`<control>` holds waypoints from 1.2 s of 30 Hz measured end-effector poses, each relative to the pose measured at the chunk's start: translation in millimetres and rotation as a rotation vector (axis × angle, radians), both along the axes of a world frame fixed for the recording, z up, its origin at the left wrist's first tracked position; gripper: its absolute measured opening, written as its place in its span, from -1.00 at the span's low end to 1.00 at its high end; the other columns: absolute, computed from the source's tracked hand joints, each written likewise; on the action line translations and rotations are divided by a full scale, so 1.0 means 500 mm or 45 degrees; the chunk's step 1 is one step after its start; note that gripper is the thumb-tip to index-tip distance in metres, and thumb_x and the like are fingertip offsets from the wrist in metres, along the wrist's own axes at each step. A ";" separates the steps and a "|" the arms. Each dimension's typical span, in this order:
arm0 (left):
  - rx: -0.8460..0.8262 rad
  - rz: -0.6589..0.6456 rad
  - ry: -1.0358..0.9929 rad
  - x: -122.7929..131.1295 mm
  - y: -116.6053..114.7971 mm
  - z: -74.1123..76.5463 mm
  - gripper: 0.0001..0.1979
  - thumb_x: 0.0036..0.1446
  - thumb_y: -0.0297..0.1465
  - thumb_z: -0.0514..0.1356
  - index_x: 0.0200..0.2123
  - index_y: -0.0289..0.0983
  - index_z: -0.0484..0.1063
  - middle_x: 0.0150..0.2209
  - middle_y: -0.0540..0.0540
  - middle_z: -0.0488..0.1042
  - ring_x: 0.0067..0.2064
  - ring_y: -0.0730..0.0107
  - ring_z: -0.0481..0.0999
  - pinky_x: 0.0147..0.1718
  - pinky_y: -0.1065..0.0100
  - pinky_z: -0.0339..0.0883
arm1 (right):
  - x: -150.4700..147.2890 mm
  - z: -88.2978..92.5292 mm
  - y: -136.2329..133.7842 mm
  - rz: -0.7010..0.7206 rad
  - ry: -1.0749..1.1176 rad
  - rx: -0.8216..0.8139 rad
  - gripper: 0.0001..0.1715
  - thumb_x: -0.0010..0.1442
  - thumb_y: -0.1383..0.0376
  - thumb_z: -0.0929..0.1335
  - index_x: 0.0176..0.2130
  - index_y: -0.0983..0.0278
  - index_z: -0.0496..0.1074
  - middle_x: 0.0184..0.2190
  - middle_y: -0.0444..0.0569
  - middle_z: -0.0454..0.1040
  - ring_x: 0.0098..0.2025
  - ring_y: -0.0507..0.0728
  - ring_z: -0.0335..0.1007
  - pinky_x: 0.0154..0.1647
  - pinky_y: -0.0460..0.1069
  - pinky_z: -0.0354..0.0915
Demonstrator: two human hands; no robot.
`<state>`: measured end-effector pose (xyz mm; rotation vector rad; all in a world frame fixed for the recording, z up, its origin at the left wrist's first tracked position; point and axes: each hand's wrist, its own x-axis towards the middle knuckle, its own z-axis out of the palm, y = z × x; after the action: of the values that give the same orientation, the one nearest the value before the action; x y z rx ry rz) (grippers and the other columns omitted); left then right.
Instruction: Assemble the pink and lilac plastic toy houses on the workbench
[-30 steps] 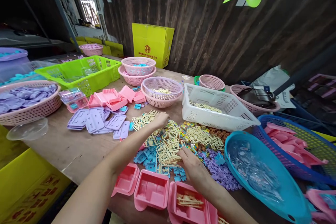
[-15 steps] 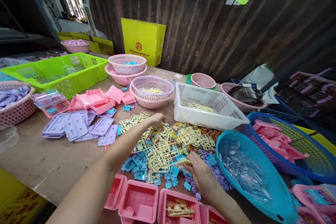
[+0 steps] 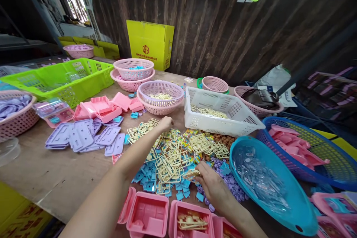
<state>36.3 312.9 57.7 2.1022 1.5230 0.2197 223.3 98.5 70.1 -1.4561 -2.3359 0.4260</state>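
My left hand (image 3: 166, 123) is stretched out over the far side of a heap of cream plastic part frames (image 3: 171, 158). Its fingers are curled together and what they hold, if anything, is hidden. Nearer to me, my right hand (image 3: 210, 183) grips a cream plastic frame (image 3: 192, 173) between thumb and fingers, just above the heap. Small blue plastic pieces (image 3: 147, 176) lie under and around the frames, with purple round pieces (image 3: 230, 182) beside my right hand. Below stand a pink box (image 3: 147, 212) and another pink box (image 3: 174, 214) with cream parts inside.
A white basket (image 3: 220, 128) and a lilac basket (image 3: 161, 98) stand behind the heap. To the right are a turquoise basin (image 3: 302, 212) of clear bags and a blue basket (image 3: 346, 171). Purple panels (image 3: 80, 135) and pink trays (image 3: 100, 106) lie left, near a green crate (image 3: 61, 93).
My left hand has moved slightly up and left, toward the far edge of the heap. My right hand stays nearly in place, and the frame in it has tilted a little.
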 end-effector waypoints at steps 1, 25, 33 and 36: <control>-0.041 -0.001 0.052 0.016 0.016 -0.008 -0.71 0.18 -0.29 0.14 -0.06 -0.29 0.35 -0.06 -0.13 0.40 -0.10 0.28 0.44 -0.15 0.16 0.38 | -0.001 0.000 -0.001 0.006 0.006 0.009 -0.80 0.15 0.53 0.17 -0.35 0.24 0.22 -0.37 -0.03 0.34 -0.32 0.13 0.30 -0.35 0.00 0.29; -0.198 -0.321 -0.575 -0.095 -0.154 0.120 -0.74 0.13 -0.34 0.12 -0.19 -0.34 0.50 -0.32 -0.10 0.58 -0.33 0.43 0.53 -0.35 0.43 0.37 | -0.097 0.033 0.146 0.058 -0.187 0.262 -0.72 0.16 0.55 0.15 -0.22 0.36 0.35 -0.25 0.13 0.41 -0.18 0.21 0.30 -0.15 0.12 0.29; 0.059 0.311 0.206 -0.274 -0.205 0.044 -0.81 0.07 -0.50 0.07 -0.30 -0.33 0.48 -0.25 -0.22 0.54 -0.15 0.16 0.50 -0.21 0.31 0.29 | -0.179 0.030 0.184 0.028 -0.183 -0.101 -0.50 0.18 0.46 0.23 0.13 0.36 0.15 0.00 0.11 0.37 0.06 0.15 0.24 0.04 0.01 0.18; -0.011 0.339 0.347 -0.300 -0.241 0.024 -0.87 0.04 -0.42 0.15 -0.33 -0.31 0.45 -0.26 -0.22 0.53 -0.16 0.12 0.50 -0.27 0.31 0.29 | -0.223 0.026 0.231 -0.112 -0.286 -0.185 -0.70 0.24 0.37 0.20 -0.04 0.38 0.31 -0.10 0.15 0.42 -0.01 0.17 0.32 -0.04 0.01 0.21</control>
<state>-113.8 192.6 69.5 1.9802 1.9613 0.0199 112.0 213.9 83.1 -1.7495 -2.4438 0.4357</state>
